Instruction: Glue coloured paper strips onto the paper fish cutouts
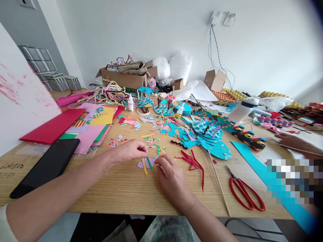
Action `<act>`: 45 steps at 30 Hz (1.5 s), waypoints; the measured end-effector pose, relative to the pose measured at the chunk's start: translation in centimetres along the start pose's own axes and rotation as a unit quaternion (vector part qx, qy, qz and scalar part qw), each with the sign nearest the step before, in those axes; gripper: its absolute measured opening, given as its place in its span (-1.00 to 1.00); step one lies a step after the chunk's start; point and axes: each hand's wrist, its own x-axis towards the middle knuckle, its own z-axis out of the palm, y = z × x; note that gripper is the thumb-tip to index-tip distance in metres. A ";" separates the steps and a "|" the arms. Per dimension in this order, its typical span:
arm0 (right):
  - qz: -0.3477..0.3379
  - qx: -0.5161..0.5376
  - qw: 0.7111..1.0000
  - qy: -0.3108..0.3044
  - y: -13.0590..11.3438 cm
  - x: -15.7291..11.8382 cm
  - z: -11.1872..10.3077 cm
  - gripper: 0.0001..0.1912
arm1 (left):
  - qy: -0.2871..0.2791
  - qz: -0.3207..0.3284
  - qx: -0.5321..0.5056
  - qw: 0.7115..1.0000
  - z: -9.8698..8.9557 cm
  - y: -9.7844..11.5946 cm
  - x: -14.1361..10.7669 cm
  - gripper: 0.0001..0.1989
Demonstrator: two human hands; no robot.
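A lilac paper fish (pixel 140 164) lies flat on the wooden table (pixel 113 191) between my hands. One yellow strip (pixel 144 167) and one green strip (pixel 149 163) lie across its body. My left hand (pixel 132 150) hovers just above the fish's upper edge, thumb and fingers pinched; what is in them, if anything, is too small to make out. At the tail end, my right hand (pixel 171 174) rests with curled fingers whose tips come together beside the fish and partly cover it. Another green strip (pixel 157 151) stands out just above these fingertips.
Red-handled scissors (pixel 246 193), a wooden stick (pixel 219 185) and red paper strips (pixel 193 161) lie to the right. A black phone (pixel 46 168) and coloured paper sheets (pixel 52 126) are at left. Glue bottles (pixel 130 103) stand behind. Another person's hand (pixel 290 141) reaches in from the right.
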 end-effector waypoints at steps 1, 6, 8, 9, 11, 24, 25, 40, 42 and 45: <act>-0.005 0.005 1.000 0.007 0.1 0.0 -0.1 -0.80 | -0.004 -0.007 -0.014 1.000 -0.1 0.3 -0.2 -0.85; -0.097 -0.045 0.994 -0.015 -0.1 -0.1 -0.7 -0.84 | -0.023 -0.030 -0.060 0.998 -0.1 0.9 -0.5 -0.83; -0.123 -0.067 0.990 -0.024 -0.3 0.0 -0.9 -0.82 | -0.032 -0.021 -0.060 0.997 0.0 0.7 -0.4 -0.83; -0.131 -0.074 0.988 -0.025 -0.4 0.0 -0.9 -0.81 | -0.034 -0.017 -0.060 0.997 0.1 0.6 -0.4 -0.83; -0.138 -0.084 0.986 -0.027 -0.5 0.1 -0.9 -0.79 | -0.039 -0.015 -0.057 0.997 0.2 0.3 -0.3 -0.83; -0.118 -0.147 0.977 -0.105 -0.5 0.0 0.0 -0.88 | 0.016 -0.006 0.087 0.996 0.9 -1.1 0.6 -0.85; -0.118 -0.151 0.976 -0.106 -0.5 0.0 0.1 -0.88 | 0.023 -0.007 0.092 0.995 1.0 -1.2 0.7 -0.86; -0.114 -0.167 0.973 -0.112 -0.6 0.2 0.4 -0.88 | 0.053 -0.007 0.143 0.988 1.3 -0.9 0.8 -0.85; -0.113 -0.169 0.973 -0.112 -0.6 0.2 0.4 -0.88 | 0.054 -0.005 0.147 0.988 1.3 -1.0 0.8 -0.85; -0.114 -0.171 0.972 -0.109 -0.6 0.2 0.5 -0.88 | 0.060 -0.004 0.151 0.987 1.4 -1.2 0.9 -0.86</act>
